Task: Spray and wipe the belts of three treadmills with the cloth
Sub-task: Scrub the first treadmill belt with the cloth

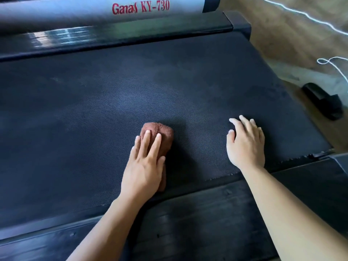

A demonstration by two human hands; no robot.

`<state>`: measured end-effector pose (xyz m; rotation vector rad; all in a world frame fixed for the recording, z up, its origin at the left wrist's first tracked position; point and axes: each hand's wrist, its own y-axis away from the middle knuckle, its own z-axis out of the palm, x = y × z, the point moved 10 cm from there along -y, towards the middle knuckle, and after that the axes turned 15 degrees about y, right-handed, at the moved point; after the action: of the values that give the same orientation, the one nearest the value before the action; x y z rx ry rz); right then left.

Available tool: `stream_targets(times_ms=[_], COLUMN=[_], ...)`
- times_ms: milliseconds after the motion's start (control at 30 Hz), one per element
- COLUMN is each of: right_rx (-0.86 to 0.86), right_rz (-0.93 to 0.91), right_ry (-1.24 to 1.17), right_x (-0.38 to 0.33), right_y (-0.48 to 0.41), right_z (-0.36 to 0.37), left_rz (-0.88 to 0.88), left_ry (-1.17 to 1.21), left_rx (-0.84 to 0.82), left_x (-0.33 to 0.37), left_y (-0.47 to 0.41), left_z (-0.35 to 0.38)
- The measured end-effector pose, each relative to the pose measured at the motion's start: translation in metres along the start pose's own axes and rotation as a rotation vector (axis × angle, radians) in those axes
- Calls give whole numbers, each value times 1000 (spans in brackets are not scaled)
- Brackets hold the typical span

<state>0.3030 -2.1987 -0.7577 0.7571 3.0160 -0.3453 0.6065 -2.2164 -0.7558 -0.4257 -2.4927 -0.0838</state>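
A dark textured treadmill belt (113, 87) fills most of the head view. A folded brown cloth (162, 131) lies on it near the middle. My left hand (146, 164) presses flat on the cloth with straight fingers, covering its near part. My right hand (245, 146) rests on the bare belt to the right of the cloth, fingers spread and slightly bent, holding nothing. No spray bottle is visible.
A black side rail (216, 213) runs along the near edge of the belt. Another rail and a grey bar marked "Ganas KY-730" (94, 10) lie beyond it. On the floor at right are a black sandal (323, 100) and white cords (337, 66).
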Motion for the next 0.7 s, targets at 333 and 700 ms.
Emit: stream_targets(times_ms=[333,700], right_rx=[-45,-11], right_rz=[-8,-135], right_ry=[-27,-89], right_x=[-3,-65], right_y=[0,17], right_z=[-4,-30], left_rz=[-108,-56], left_ry=[69,254], left_rx=[20,42], left_x=[9,0], left_y=[-32,-27], left_z=[-5,-31])
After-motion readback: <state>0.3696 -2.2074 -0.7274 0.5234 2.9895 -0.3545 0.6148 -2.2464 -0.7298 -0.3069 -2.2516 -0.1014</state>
